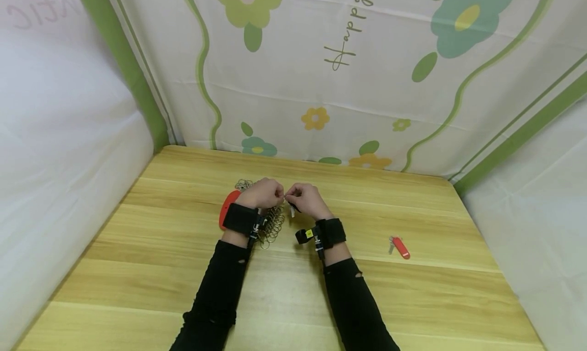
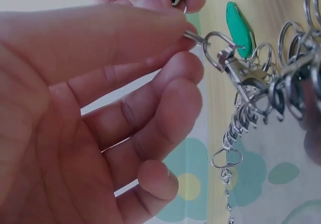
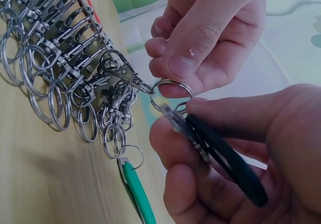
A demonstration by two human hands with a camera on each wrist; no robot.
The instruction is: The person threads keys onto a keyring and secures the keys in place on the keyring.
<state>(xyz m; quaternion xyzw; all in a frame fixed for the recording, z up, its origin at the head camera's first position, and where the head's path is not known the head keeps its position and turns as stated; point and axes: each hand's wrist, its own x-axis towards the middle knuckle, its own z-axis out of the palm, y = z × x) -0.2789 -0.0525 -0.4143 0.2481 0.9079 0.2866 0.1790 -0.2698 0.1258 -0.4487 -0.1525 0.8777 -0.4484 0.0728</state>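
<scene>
My left hand [image 1: 266, 193] pinches a metal split ring [image 3: 175, 83] between thumb and forefinger; its other fingers are loosely bent. A swivel clasp [image 2: 241, 73] links that ring to a bunch of clasps and rings [image 3: 55, 78]. Close beside it, my right hand [image 1: 309, 200] holds a black tag [image 3: 225, 158] together with a silver key-like piece [image 3: 183, 128]. The tag's small ring [image 3: 181, 106] lies right at the split ring, partly hidden by the fingertips. A green tag [image 3: 138, 191] hangs from another ring of the bunch.
A red holder [image 1: 227, 208] lies partly under the left wrist, with metal rings [image 1: 272, 226] around it. On the right of the wooden table [image 1: 435, 300] lies a red tag [image 1: 401, 248] with a silver key [image 1: 392, 245]. Patterned white cloth [image 1: 284, 86] walls the back and sides.
</scene>
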